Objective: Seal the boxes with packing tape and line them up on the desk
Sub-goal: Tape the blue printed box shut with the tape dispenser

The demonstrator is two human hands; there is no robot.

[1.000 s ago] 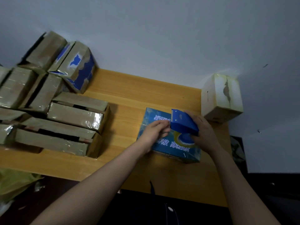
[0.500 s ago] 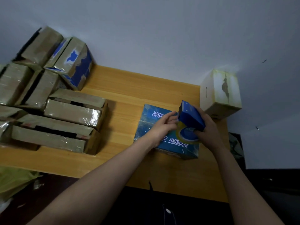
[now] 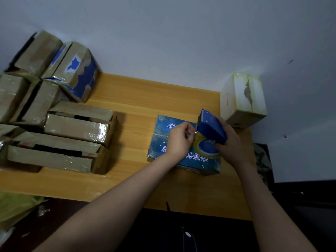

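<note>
A pale grey-blue wall (image 3: 181,33) fills the upper half of the view, seen from a head-worn camera looking down. Against it stands a light wooden bench (image 3: 136,106) with a visible grain.

A pile of brown cardboard boxes (image 3: 72,128) covers the left side of the bench. They are wrapped in shiny clear tape, set close together at mixed angles, and some are stacked on others. Dark gaps show between the flaps of the two nearest ones. One box at the back of the pile has torn blue print on its side.

A blue box (image 3: 160,142) with white printed characters lies flat on the right half of the bench, well apart from the pile. A pale, yellowed box (image 3: 243,99) with a torn strip down its top sits at the far right back corner, near the blue box but not touching it. Below the bench's near left edge is a yellow plastic bag (image 3: 16,206).

Two bare forearms reach in from the bottom of the view, and both hands are over the blue box. The right hand (image 3: 231,144) grips a blue tape dispenser (image 3: 211,127), tilted with its toothed edge pointing up and left. A yellowish tape roll (image 3: 198,144) sits in the dispenser. The left hand (image 3: 179,140) has its fingers curled, with thumb and forefinger pressed together just beside the dispenser's edge. They seem to pinch the tape end (image 3: 196,132), a small glinting strip, though it is too small to make out clearly.
</note>
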